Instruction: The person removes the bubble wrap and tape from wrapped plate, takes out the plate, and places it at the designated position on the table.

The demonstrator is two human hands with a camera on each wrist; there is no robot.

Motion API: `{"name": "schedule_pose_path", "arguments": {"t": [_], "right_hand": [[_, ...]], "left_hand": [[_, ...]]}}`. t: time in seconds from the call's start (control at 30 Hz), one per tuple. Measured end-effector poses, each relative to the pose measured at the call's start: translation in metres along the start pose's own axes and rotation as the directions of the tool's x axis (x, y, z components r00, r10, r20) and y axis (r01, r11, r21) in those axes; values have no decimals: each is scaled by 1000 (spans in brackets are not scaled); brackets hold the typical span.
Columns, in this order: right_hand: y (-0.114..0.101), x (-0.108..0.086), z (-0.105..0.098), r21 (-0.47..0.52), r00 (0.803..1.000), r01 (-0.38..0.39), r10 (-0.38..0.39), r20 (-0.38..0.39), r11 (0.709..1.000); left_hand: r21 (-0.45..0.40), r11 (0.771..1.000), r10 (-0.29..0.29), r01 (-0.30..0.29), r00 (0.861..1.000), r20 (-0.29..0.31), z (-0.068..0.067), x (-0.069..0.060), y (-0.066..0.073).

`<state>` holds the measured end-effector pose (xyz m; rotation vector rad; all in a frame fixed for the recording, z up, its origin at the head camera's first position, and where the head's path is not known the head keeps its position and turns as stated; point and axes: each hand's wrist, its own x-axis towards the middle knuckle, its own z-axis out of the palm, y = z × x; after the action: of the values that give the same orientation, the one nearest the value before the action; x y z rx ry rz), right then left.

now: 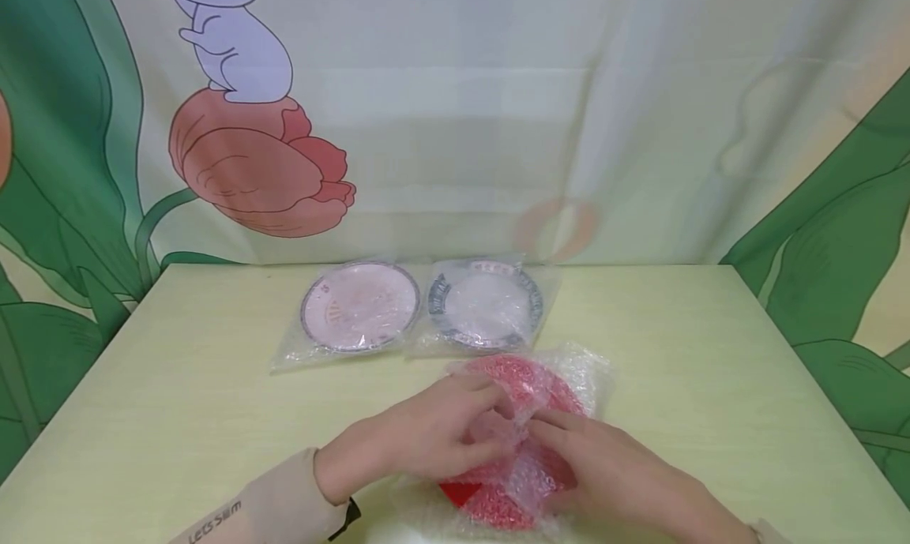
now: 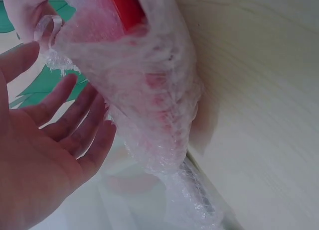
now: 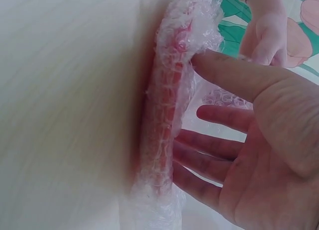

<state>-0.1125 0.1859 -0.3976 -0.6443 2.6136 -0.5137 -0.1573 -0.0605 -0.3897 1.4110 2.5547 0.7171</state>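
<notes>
A red, round plate-like thing lies on the table under loose bubble wrap, near the front edge. My left hand reaches over it from the left, its fingers at the bunched film. In the left wrist view the fingers are spread and loosely bent, with no wrap in the palm. From the other side comes my right hand; in the right wrist view its thumb and fairly straight fingers touch the wrapped red edge. Both hands hide much of the red thing's middle.
Behind the red thing, two plates lie flat in clear bubble wrap: a pale one with a dark rim and a white one with blue rim lettering. The pale table ends at a printed curtain.
</notes>
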Motion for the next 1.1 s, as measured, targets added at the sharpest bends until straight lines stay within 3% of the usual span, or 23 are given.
{"name": "schedule_pose_path", "arguments": {"t": [0.3, 0.43, 0.63, 0.8, 0.93, 1.1], "right_hand": [[3, -1, 0, 0, 999, 34, -34, -39, 999], [2, -1, 1, 15, 999, 14, -14, -39, 1000], [1, -1, 1, 57, 1000, -2, 4, -27, 998], [-1, -6, 1, 106, 1000, -7, 7, 0, 994], [-5, -10, 0, 68, 998, 55, -56, 12, 996], [-10, -9, 5, -35, 989, 148, -148, 16, 988]], "left_hand": [[69, 998, -4, 4, 1000, -2, 1, 0, 2], [66, 998, -4, 5, 1000, -18, 1, 2, 2], [24, 998, -62, 63, 997, -37, 1, 4, 1], [9, 993, -118, 120, 987, -110, 0, 4, -1], [-21, 993, -120, 119, 977, -175, -3, 3, -4], [-83, 992, -115, 100, 973, -202, -4, 4, -8]]}}
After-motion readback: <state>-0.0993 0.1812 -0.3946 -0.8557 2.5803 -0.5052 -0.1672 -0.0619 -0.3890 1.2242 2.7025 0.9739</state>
